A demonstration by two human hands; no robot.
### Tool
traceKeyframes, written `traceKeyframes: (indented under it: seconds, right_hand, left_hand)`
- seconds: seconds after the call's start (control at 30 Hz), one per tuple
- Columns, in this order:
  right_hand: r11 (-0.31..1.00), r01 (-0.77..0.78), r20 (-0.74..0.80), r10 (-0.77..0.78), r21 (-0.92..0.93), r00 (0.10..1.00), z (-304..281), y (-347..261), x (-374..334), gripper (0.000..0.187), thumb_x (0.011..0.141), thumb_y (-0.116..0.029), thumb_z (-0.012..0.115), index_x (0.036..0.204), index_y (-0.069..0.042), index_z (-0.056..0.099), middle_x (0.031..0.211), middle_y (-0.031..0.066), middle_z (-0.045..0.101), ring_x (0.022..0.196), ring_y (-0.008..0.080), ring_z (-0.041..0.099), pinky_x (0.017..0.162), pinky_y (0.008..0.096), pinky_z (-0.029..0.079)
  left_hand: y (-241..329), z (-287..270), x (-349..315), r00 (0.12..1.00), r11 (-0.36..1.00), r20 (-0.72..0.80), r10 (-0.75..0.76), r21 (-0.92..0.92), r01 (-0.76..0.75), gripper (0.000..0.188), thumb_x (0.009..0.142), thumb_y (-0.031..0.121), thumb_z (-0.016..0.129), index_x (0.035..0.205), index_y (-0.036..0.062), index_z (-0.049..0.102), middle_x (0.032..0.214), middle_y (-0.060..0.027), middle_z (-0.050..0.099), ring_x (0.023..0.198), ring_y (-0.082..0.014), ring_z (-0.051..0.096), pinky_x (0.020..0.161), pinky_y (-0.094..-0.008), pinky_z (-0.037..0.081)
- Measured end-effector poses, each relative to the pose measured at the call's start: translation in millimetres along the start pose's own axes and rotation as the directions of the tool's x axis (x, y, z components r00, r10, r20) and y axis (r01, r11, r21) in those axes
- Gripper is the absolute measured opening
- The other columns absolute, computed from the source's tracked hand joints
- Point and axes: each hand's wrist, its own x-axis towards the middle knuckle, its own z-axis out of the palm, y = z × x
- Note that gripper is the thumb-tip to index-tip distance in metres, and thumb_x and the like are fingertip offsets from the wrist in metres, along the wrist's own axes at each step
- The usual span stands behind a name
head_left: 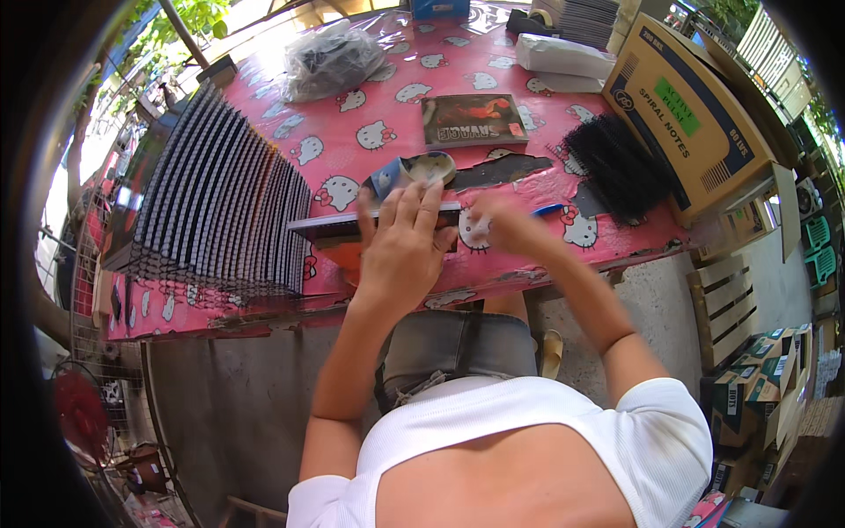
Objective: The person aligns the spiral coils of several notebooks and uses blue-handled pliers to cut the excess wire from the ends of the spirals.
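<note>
A thin notebook [330, 231] with a dark and orange cover stands on its edge near the table's front. My left hand [400, 242] grips it from above, fingers over its upper edge and thumb on the right. Just right of the notebook, my right hand [506, 224] is blurred, its fingers curled together; what they hold is hidden. A slim blue pen-like stick [547, 209] shows beside that hand; I cannot tell whether it is held. Behind the left fingers sits a small round container [429, 167]. Farther back lies a dark notebook [475, 121] with a red picture.
A tall stack of spiral-bound notebooks [220, 189] stands at left. Black spiral coils [616, 167] lie at right beside a cardboard box [691, 114]. A clear plastic bag [330, 62] and a white packet [563, 57] rest farther back on the pink table cover [387, 97].
</note>
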Motion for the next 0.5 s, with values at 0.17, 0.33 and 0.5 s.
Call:
traceKeyframes:
  seconds: [0.17,0.33,0.5]
  right_hand:
    - [0.669,-0.544,-0.456,0.327,-0.506,0.827,-78,146,-8,0.017,0.076,-0.01,0.067,0.091,-0.003,0.064,0.092,0.0169,0.063,0.081,0.0328,0.062,0.073,0.0414,0.05]
    - [0.988,-0.14,-0.405,0.155,0.066,0.901,-77,22,11,0.024,0.077,0.002,0.065,0.099,-0.004,0.068,0.087,0.0116,0.063,0.074,0.0203,0.061,0.065,0.0301,0.048]
    - [0.964,0.047,-0.359,0.052,0.262,0.932,-62,-72,1,0.026,0.074,0.002,0.07,0.099,-0.005,0.07,0.084,0.007,0.064,0.075,0.0133,0.061,0.064,0.0249,0.047]
  left_hand:
    - [-3,20,21,0.994,0.967,-0.104,0.019,-0.251,-0.045,0.036,0.083,0.019,0.062,0.116,0.0046,0.059,0.105,-0.0074,0.064,0.099,-0.0226,0.057,0.098,-0.0438,0.032]
    - [-15,22,14,0.962,0.879,-0.247,-0.113,-0.477,-0.02,0.013,0.075,0.016,0.07,0.087,0.0103,0.071,0.089,-0.0019,0.066,0.087,-0.0193,0.06,0.092,-0.0395,0.034]
    - [-8,15,15,0.976,0.923,-0.186,-0.116,-0.382,0.037,0.013,0.076,0.018,0.072,0.087,0.0131,0.073,0.08,0.0009,0.066,0.078,-0.0149,0.058,0.089,-0.0341,0.032]
